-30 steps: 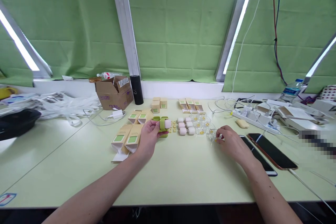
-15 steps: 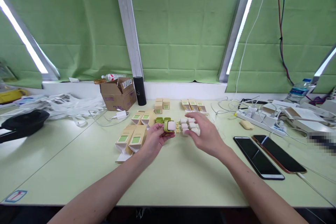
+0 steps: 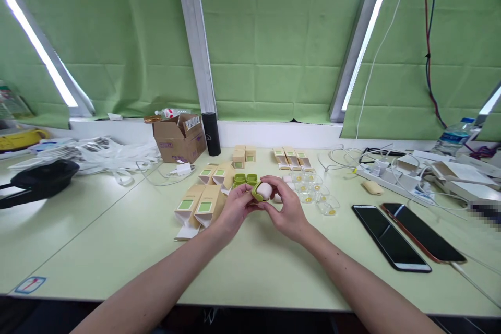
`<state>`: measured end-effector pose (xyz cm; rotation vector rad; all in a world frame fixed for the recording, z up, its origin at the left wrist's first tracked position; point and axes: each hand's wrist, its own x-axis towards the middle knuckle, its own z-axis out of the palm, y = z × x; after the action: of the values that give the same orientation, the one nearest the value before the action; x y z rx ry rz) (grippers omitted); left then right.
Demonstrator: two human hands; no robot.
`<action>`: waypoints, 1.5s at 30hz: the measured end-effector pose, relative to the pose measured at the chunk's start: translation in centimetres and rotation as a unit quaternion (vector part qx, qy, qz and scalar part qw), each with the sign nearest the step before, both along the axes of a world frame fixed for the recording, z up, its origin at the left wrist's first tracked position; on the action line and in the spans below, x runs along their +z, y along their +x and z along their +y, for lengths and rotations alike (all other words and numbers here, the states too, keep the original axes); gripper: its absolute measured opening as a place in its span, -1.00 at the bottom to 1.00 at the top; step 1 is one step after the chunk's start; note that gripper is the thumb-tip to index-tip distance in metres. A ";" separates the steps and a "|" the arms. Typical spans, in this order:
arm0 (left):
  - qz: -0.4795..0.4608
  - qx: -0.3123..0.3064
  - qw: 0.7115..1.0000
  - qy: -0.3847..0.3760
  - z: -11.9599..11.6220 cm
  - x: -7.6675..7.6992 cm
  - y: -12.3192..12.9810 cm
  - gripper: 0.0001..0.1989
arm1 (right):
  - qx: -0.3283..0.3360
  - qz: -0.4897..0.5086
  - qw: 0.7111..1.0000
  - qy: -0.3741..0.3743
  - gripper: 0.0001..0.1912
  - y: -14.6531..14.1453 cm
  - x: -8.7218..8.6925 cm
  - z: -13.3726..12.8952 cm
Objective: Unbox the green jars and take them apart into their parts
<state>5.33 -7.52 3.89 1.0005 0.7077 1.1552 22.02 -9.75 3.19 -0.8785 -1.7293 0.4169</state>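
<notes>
My left hand (image 3: 238,206) is closed on a small olive-green holder (image 3: 257,195). A rounded white block (image 3: 264,191) sits in the holder, facing right. My right hand (image 3: 287,212) is curled around the block's right side, thumb below and fingers above, pinching it. Just behind my hands stand green square cups (image 3: 246,177). More white blocks (image 3: 277,198) show partly behind my right hand. Several clear plastic shells (image 3: 319,192) with yellowish spots lie to its right. Left of my left hand are kraft cartons (image 3: 207,207) with green labels and open white flaps.
Further kraft boxes (image 3: 289,157) stand at the back. A brown cardboard box (image 3: 178,141) and a black cylinder (image 3: 211,134) are at the wall. Two phones (image 3: 391,237), a power strip (image 3: 391,181) and tangled cables lie right. White straps (image 3: 105,159) and a black pouch (image 3: 43,182) lie left.
My right hand has moved left from the group of white blocks and closed on the block in the green holder. The holder has tilted. The clear shells have come into sight.
</notes>
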 end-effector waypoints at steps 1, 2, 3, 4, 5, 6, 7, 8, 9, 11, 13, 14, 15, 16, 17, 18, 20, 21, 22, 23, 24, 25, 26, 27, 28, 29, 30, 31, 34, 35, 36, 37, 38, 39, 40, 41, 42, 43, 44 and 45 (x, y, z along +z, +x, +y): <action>0.010 0.011 1.000 0.019 0.0 0.0 0.0 -0.73 | -0.009 0.008 1.000 -0.013 -0.53 0.1 0.0 0.0; 0.020 0.024 0.999 0.041 -0.1 0.0 0.0 -0.70 | -0.018 0.014 0.999 -0.024 -0.53 0.2 -0.1 0.1; 0.029 0.038 0.997 0.065 -0.1 0.1 0.0 -0.67 | -0.028 0.019 0.999 -0.033 -0.54 0.3 -0.3 0.2; 0.037 0.048 0.994 0.089 -0.1 0.1 0.0 -0.65 | -0.038 0.022 0.998 -0.038 -0.55 0.4 -0.4 0.3; 0.042 0.054 0.992 0.108 -0.2 0.2 -0.1 -0.63 | -0.047 0.024 0.998 -0.040 -0.55 0.5 -0.6 0.4; 0.045 0.054 0.990 0.123 -0.2 0.2 -0.1 -0.61 | -0.056 0.026 0.997 -0.042 -0.54 0.6 -0.8 0.6; 0.047 0.050 0.989 0.132 -0.3 0.2 -0.1 -0.60 | -0.062 0.029 0.997 -0.043 -0.52 0.6 -1.0 0.7; 0.051 0.040 0.988 0.137 -0.3 0.2 -0.2 -0.58 | -0.067 0.032 0.996 -0.044 -0.49 0.6 -1.2 0.8; 0.055 0.029 0.988 0.140 -0.3 0.1 -0.2 -0.55 | -0.069 0.035 0.996 -0.044 -0.46 0.6 -1.3 0.9; 0.063 0.009 0.988 0.139 -0.4 0.0 -0.1 -0.51 | -0.071 0.039 0.996 -0.036 -0.41 0.5 -1.5 1.0; 0.062 -0.004 0.989 0.133 -0.4 -0.1 -0.1 -0.48 | -0.076 0.035 0.996 -0.019 -0.38 0.4 -1.7 1.0; 0.058 -0.008 0.990 0.129 -0.4 -0.1 -0.1 -0.47 | -0.078 0.032 0.996 -0.009 -0.38 0.4 -1.7 1.0; 0.054 -0.012 0.991 0.126 -0.4 -0.2 -0.1 -0.46 | -0.079 0.028 0.996 0.003 -0.38 0.4 -1.8 0.9; 0.049 -0.016 0.991 0.123 -0.3 -0.2 -0.1 -0.46 | -0.080 0.024 0.996 0.014 -0.38 0.4 -1.8 0.9; 0.042 -0.020 0.992 0.120 -0.2 -0.2 -0.1 -0.46 | -0.080 0.022 0.996 0.026 -0.39 0.4 -1.8 0.8; 0.036 -0.024 0.992 0.117 -0.2 -0.3 -0.1 -0.46 | -0.080 0.020 0.996 0.037 -0.41 0.5 -1.7 0.8; 0.025 -0.028 0.993 0.114 -0.1 -0.4 -0.2 -0.45 | -0.079 0.016 0.995 0.053 -0.47 0.6 -1.6 0.6; 0.022 -0.027 0.993 0.114 0.0 -0.4 -0.2 -0.44 | -0.078 0.013 0.995 0.058 -0.49 0.6 -1.5 0.6; 0.021 -0.023 0.993 0.117 0.0 -0.5 -0.2 -0.44 | -0.075 0.010 0.995 0.062 -0.50 0.6 -1.4 0.5; 0.023 -0.018 0.992 0.121 0.0 -0.5 -0.1 -0.44 | -0.069 0.009 0.996 0.064 -0.50 0.7 -1.3 0.4; 0.030 -0.010 0.992 0.126 0.0 -0.5 -0.1 -0.45 | -0.063 0.008 0.996 0.064 -0.50 0.7 -1.2 0.4; 0.040 -0.001 0.991 0.131 -0.1 -0.4 -0.1 -0.45 | -0.057 0.010 0.996 0.065 -0.50 0.7 -1.1 0.3; 0.052 0.010 0.989 0.137 -0.1 -0.3 -0.1 -0.45 | -0.052 0.011 0.996 0.067 -0.51 0.7 -1.0 0.3; 0.066 0.022 0.987 0.143 -0.2 -0.3 -0.1 -0.46 | -0.047 0.011 0.996 0.070 -0.52 0.7 -1.0 0.2; 0.080 0.033 0.985 0.149 -0.2 -0.2 -0.2 -0.46 | -0.043 0.008 0.996 0.073 -0.53 0.7 -0.9 0.2; 0.091 0.044 0.983 0.155 -0.2 -0.2 -0.2 -0.47 | -0.041 0.003 0.996 0.075 -0.55 0.7 -0.9 0.2; 0.101 0.053 0.980 0.162 -0.2 -0.2 -0.2 -0.48 | -0.041 -0.004 0.996 0.077 -0.56 0.7 -1.0 0.3; 0.108 0.060 0.978 0.169 -0.2 -0.2 -0.2 -0.49 | -0.043 -0.013 0.996 0.076 -0.56 0.8 -1.0 0.3; 0.140 0.071 0.969 0.189 -0.1 -0.3 -0.1 -0.50 | -0.060 -0.043 0.994 0.077 -0.55 1.0 -1.1 0.4; 0.156 0.074 0.965 0.198 0.0 -0.3 -0.1 -0.50 | -0.070 -0.055 0.993 0.084 -0.54 1.1 -1.1 0.5; 0.173 0.079 0.959 0.209 0.0 -0.3 -0.1 -0.51 | -0.078 -0.069 0.990 0.096 -0.53 1.2 -1.1 0.6; 0.190 0.086 0.953 0.222 0.0 -0.4 -0.1 -0.53 | -0.085 -0.082 0.987 0.111 -0.52 1.3 -1.1 0.6; 0.205 0.092 0.946 0.235 0.0 -0.4 -0.1 -0.55 | -0.089 -0.093 0.983 0.128 -0.51 1.4 -1.1 0.7; 0.220 0.097 0.938 0.248 0.0 -0.5 -0.1 -0.57 | -0.088 -0.103 0.981 0.142 -0.50 1.5 -1.0 0.7; 0.233 0.099 0.931 0.262 0.0 -0.6 -0.1 -0.58 | -0.085 -0.112 0.978 0.152 -0.50 1.6 -1.0 0.8; 0.245 0.100 0.924 0.274 0.0 -0.6 -0.1 -0.59 | -0.082 -0.119 0.977 0.159 -0.50 1.6 -1.0 0.8; 0.256 0.101 0.918 0.286 0.0 -0.7 -0.1 -0.60 | -0.080 -0.125 0.976 0.162 -0.51 1.7 -1.0 0.9; 0.266 0.100 0.912 0.296 0.1 -0.8 -0.1 -0.60 | -0.078 -0.131 0.975 0.161 -0.52 1.7 -1.0 0.9; 0.273 0.098 0.907 0.304 0.1 -0.9 -0.2 -0.60 | -0.076 -0.136 0.975 0.158 -0.53 1.7 -1.0 0.9; 0.279 0.098 0.904 0.310 0.1 -0.9 -0.2 -0.60 | -0.075 -0.138 0.976 0.153 -0.55 1.6 -1.0 0.9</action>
<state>5.15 -7.38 2.98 1.8827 0.9273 1.3120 23.66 -8.87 2.16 -0.8612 -1.8989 -0.0778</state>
